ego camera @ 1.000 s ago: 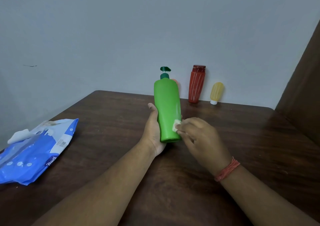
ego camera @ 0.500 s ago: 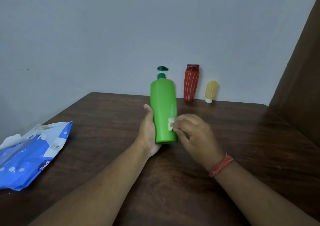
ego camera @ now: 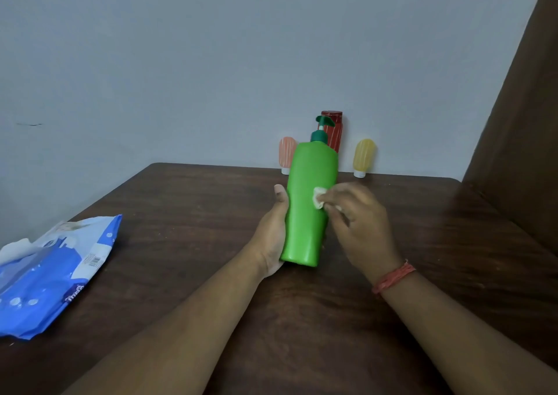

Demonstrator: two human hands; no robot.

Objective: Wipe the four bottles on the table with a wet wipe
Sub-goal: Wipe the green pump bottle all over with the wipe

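Note:
My left hand (ego camera: 271,237) grips a tall green pump bottle (ego camera: 311,201) from its left side, holding it tilted above the brown table (ego camera: 187,213). In my right hand (ego camera: 359,222) a small white wet wipe (ego camera: 318,201) is pinched and pressed against the bottle's right face, about halfway up. Three more bottles stand at the table's far edge by the wall: a pink one (ego camera: 287,153), a tall red one (ego camera: 336,131) partly hidden behind the green pump, and a yellow one (ego camera: 363,156).
A blue and white wet-wipe pack (ego camera: 51,273) lies at the table's left edge with a wipe poking out. A dark brown panel (ego camera: 519,122) rises along the right side. The grey wall stands right behind the bottles.
My right hand has slid the wipe upward along the green bottle, from near its base to mid-height. The bottle now covers part of the red bottle and the pink bottle shows beside it.

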